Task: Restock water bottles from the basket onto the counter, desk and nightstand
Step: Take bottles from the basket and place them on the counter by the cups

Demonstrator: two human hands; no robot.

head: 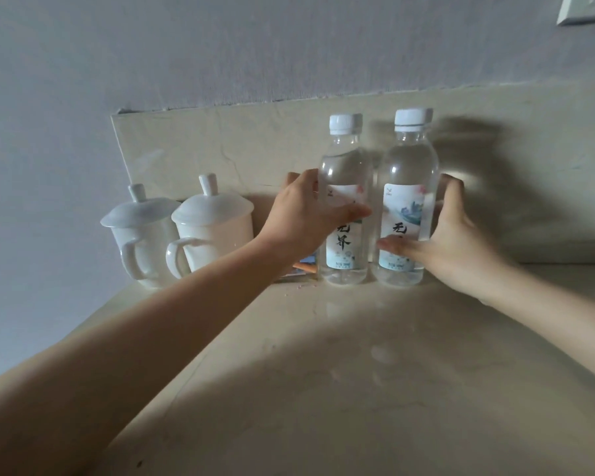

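Upright, two clear white-capped labelled bottles (345, 201), counter (323, 355)

Two clear plastic water bottles, left (345, 201) and right (407, 201), white-capped and pale-labelled, stand upright side by side on the beige desk (323, 372) against its backsplash.

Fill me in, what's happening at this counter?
A person is setting two water bottles upright on the counter, against the backsplash. The left hand wraps the left bottle; the right hand wraps the right bottle. Both bottles stand side by side with caps on. Two lidded white mugs sit to their left.
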